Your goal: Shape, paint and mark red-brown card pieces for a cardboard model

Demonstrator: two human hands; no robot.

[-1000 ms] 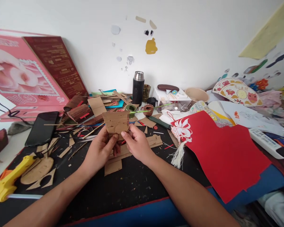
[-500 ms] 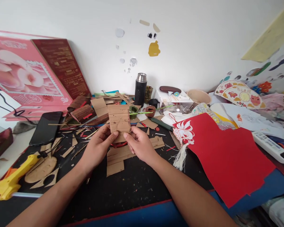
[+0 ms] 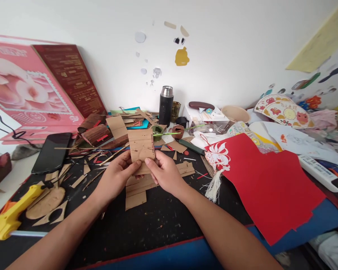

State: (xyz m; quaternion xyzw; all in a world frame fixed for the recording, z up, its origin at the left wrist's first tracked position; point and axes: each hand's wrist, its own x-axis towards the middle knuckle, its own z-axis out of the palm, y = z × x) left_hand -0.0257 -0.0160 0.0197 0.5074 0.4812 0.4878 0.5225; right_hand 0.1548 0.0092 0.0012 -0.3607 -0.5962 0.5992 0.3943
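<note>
A small rectangular piece of brown cardboard [image 3: 141,144] is held up above the middle of the black mat, with printing along its right edge. My left hand [image 3: 118,173] grips its lower left side, thumb on the near face and fingers behind. On the lower right side, my right hand [image 3: 165,168] pinches it the same way, the two thumb tips close together. Fingers behind the cardboard are partly hidden. Below the hands, a larger flat cardboard scrap [image 3: 136,198] lies on the mat.
A yellow glue gun [image 3: 19,212] and a black phone [image 3: 52,153] lie left. Behind stand a black thermos [image 3: 166,107] and small cups of paint [image 3: 178,132]. Red paper [image 3: 266,183] and a white tassel [image 3: 214,185] are at right. Cardboard scraps litter the black mat [image 3: 157,240].
The cardboard has tilted slightly, its top edge a little lower, and both hands have shifted a little around its lower edge. A red strip seen beneath it is now hidden.
</note>
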